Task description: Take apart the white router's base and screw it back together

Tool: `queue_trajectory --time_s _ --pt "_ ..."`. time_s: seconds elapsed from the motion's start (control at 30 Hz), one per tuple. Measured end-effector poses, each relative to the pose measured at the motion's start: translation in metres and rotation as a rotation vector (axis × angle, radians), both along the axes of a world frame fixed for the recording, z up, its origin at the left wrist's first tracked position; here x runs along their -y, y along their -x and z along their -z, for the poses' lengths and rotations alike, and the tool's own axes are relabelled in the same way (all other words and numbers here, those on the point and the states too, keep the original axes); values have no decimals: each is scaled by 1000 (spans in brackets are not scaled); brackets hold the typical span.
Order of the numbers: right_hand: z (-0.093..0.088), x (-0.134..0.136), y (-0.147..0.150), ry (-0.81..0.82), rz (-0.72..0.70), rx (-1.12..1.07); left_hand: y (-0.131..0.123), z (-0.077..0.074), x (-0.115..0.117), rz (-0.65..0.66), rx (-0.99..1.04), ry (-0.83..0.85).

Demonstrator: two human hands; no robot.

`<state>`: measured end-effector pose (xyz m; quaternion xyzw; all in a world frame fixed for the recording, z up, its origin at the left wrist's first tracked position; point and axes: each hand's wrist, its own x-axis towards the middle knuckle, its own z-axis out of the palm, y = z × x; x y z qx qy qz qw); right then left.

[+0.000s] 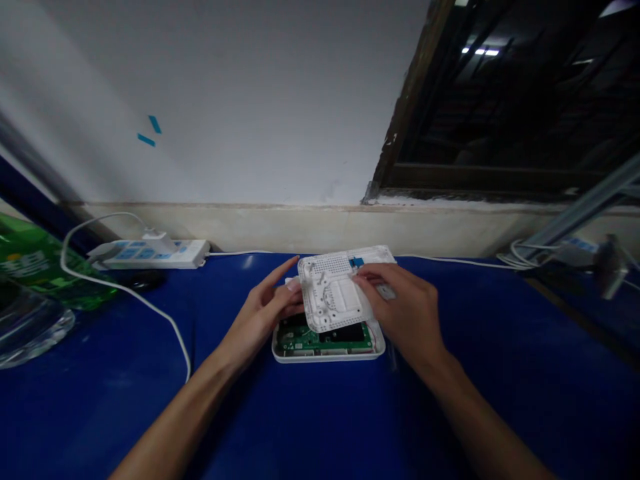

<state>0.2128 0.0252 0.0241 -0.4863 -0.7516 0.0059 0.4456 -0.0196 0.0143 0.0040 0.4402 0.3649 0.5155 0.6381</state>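
Note:
My left hand (267, 300) grips the left edge of a white plastic cover (330, 300), its thumb at the rim and its index finger stretched upward. Tilted, with its ribbed and perforated inner face toward me, the cover sits above an open white housing (327, 358). Inside the housing are a green circuit board (300, 343) and a black part (345, 332). A small blue piece, apparently tape (357, 262), lies at the cover's upper part. The pinched fingertips of my right hand (400, 300) are at this piece, in front of the cover.
Behind on the left lies a white power strip (195, 253) with a plugged-in adapter and white cable (160, 310). A green bottle (40, 267) and a clear round dish (45, 333) stand far left. Blue strips (155, 124) stick to the wall; a metal bar (575, 207) slants at right.

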Motion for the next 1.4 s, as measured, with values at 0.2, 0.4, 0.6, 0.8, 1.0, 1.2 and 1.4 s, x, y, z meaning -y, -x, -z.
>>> queue_trajectory --time_s 0.2,0.4,0.6,0.8,1.0,1.2,1.4 --pt "8 6 16 -89 -133 56 -1 -8 1 -55 106 126" --pt "6 5 -22 -28 39 65 15 -6 -10 -195 159 127" --pt "15 -5 -55 498 -200 166 25 -4 -16 -259 155 130" --pt "20 -6 -58 556 -209 170 30 -5 -19 -309 140 112" --pt "24 -11 -59 508 -211 251 31 -4 -19 -344 128 110" --pt "21 -8 -51 531 -195 98 35 -4 -20 -380 74 104" --pt "16 -5 -44 641 -358 -248 36 -7 -18 -419 69 112"
